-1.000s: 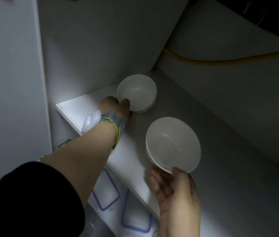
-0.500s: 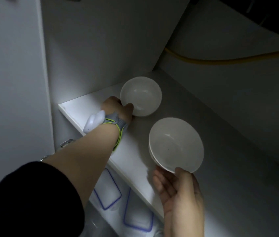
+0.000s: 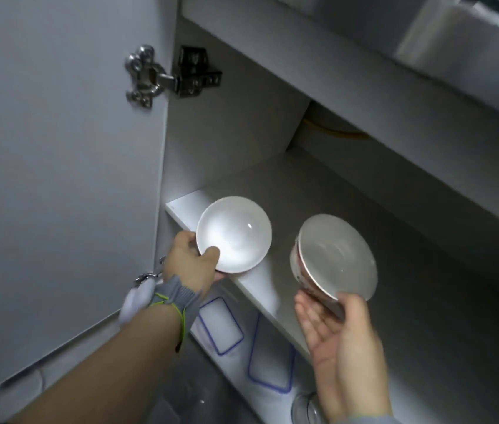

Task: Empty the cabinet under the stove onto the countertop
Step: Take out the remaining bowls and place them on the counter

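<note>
My left hand pinches the white bowl by its rim at the shelf edge. My right hand cups the tilted bowl. Both look slippery, breakable.

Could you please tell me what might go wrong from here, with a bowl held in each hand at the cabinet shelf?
The right hand holds the patterned bowl steeply tilted, gripped only at its lower rim, so it could slip out. The left hand pinches the white bowl by one rim at the front edge of the shelf. If dropped, it would likely hit the blue-rimmed lids or the glass below.
</note>
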